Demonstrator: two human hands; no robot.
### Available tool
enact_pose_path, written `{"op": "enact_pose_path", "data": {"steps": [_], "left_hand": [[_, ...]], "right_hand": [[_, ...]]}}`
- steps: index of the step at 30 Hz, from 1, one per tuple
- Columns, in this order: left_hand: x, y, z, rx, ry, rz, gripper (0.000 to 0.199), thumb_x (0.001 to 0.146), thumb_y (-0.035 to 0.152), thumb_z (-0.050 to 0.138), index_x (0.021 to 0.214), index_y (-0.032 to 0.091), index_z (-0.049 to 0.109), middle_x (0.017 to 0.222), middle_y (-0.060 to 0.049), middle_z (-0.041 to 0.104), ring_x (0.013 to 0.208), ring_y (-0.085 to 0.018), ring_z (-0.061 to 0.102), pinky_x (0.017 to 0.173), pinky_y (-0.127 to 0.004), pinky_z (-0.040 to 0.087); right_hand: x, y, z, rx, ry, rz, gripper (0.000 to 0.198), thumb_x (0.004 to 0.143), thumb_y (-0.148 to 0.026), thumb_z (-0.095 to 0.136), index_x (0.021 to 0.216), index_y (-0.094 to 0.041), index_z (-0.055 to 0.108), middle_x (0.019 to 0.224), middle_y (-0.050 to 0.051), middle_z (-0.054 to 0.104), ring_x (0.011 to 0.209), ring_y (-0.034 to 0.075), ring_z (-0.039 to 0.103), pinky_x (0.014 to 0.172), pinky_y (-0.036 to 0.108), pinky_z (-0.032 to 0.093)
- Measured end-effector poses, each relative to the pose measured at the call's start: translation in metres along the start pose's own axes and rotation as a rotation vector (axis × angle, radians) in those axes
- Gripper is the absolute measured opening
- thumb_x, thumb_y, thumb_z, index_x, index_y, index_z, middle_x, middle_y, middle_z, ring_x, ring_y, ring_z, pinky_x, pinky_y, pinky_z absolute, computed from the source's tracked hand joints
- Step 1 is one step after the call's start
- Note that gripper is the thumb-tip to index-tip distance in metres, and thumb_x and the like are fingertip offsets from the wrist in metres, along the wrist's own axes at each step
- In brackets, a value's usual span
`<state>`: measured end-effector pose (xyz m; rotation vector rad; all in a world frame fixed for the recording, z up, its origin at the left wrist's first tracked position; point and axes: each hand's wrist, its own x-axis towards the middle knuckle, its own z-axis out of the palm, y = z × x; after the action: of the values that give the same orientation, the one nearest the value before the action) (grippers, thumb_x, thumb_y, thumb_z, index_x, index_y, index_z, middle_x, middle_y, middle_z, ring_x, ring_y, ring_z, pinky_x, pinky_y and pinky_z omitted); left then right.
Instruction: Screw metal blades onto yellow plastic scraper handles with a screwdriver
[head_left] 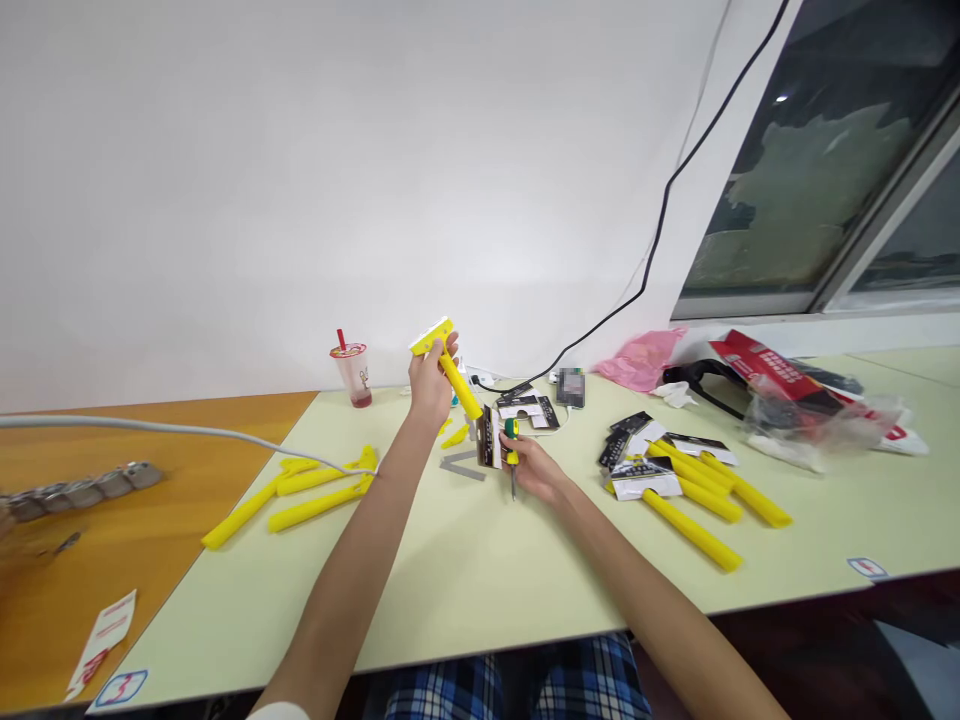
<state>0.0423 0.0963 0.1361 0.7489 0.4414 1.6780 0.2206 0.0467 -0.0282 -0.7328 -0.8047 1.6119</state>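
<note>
My left hand [429,388] is closed around a yellow scraper [461,388], its wide head up and its handle slanting down to the right. In my right hand [536,470] are a green-and-yellow screwdriver [512,440], tip down, and a black-and-white packaging card [489,438]. The scraper's handle end is close to the card's top; whether they touch I cannot tell. Flat grey metal strips [463,466] and small yellow parts [455,436] lie below and behind my hands. To the left are several yellow scrapers [315,514] without cards.
Several carded scrapers [694,532] lie at right, loose cards [529,405] at the back. A drink cup [352,375] stands near the wall. A grey cable [225,432] crosses the left side; a black cable [660,225] hangs at right. Bags and a red box [772,365] sit far right.
</note>
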Motion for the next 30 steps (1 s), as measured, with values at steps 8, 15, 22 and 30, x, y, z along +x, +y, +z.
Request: {"op": "enact_pose_path", "data": {"steps": [8, 15, 22, 30], "left_hand": [[-0.004, -0.003, -0.007, 0.065, -0.078, -0.007, 0.04, 0.09, 0.017, 0.085, 0.128, 0.02, 0.073, 0.132, -0.016, 0.08, 0.129, -0.027, 0.074, 0.114, -0.042, 0.052], [-0.003, -0.013, -0.013, 0.044, -0.025, -0.077, 0.043, 0.085, 0.003, 0.073, 0.125, 0.019, 0.073, 0.127, -0.013, 0.081, 0.123, -0.025, 0.075, 0.113, -0.043, 0.055], [0.0, -0.006, -0.015, 0.016, 0.008, -0.088, 0.038, 0.086, 0.003, 0.072, 0.12, 0.018, 0.074, 0.119, -0.013, 0.082, 0.118, -0.024, 0.077, 0.114, -0.044, 0.055], [-0.001, -0.008, -0.014, -0.002, -0.062, -0.126, 0.022, 0.087, 0.008, 0.076, 0.107, 0.017, 0.075, 0.114, -0.013, 0.083, 0.125, -0.027, 0.076, 0.117, -0.047, 0.053]], "right_hand": [[-0.004, -0.001, 0.005, 0.046, 0.033, -0.028, 0.042, 0.065, -0.021, 0.104, 0.096, -0.021, 0.075, 0.087, -0.001, 0.074, 0.076, 0.013, 0.067, 0.078, 0.029, 0.062], [-0.007, -0.005, 0.007, 0.043, 0.06, -0.073, 0.053, 0.059, -0.019, 0.106, 0.097, -0.026, 0.07, 0.089, -0.005, 0.075, 0.08, 0.015, 0.07, 0.087, 0.034, 0.063], [-0.008, -0.006, 0.006, 0.041, 0.102, -0.092, 0.061, 0.057, -0.021, 0.108, 0.104, -0.028, 0.07, 0.087, -0.006, 0.075, 0.079, 0.013, 0.07, 0.084, 0.03, 0.064], [-0.01, -0.006, 0.008, 0.029, 0.116, -0.102, 0.062, 0.055, -0.024, 0.109, 0.103, -0.027, 0.071, 0.088, -0.005, 0.075, 0.078, 0.013, 0.07, 0.083, 0.03, 0.065]]}}
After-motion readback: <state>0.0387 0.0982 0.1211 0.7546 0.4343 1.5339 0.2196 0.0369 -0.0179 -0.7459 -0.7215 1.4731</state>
